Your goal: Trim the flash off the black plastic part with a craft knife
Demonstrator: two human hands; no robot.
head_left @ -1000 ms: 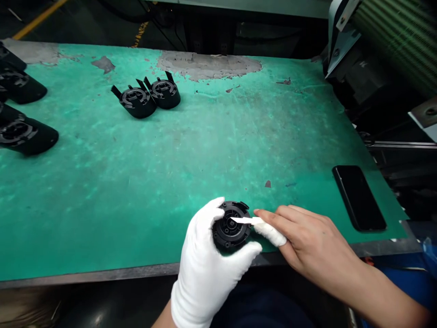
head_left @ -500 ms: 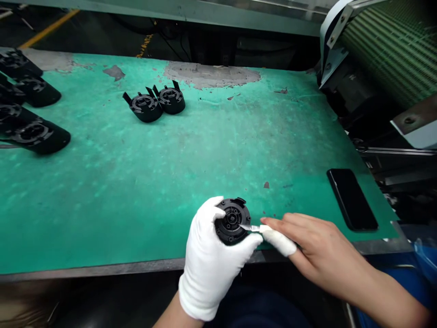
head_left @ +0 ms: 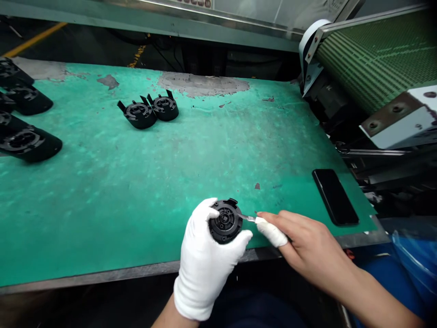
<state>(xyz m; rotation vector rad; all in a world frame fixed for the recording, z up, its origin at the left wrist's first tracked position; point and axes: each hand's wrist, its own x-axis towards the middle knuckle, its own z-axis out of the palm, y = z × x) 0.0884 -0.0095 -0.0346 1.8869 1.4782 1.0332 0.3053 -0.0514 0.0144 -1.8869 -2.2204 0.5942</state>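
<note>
My left hand, in a white glove, is closed around a round black plastic part near the table's front edge. The part's face, with rings and small bosses, is turned up towards me. My right hand is bare except for a white cover on the thumb. Between thumb and forefinger it pinches a small knife, most of whose handle is hidden. The knife's thin metal blade reaches the right side of the part's face; whether it touches is hard to tell.
Two black round parts with upright tabs stand together on the green table. Taller black cylindrical parts stand at the left edge. A black phone lies at the right. Beyond it is a green conveyor belt.
The view has shifted, so more of the conveyor shows. The blade has moved up along the right side of the round part. Both hands keep their holds.
</note>
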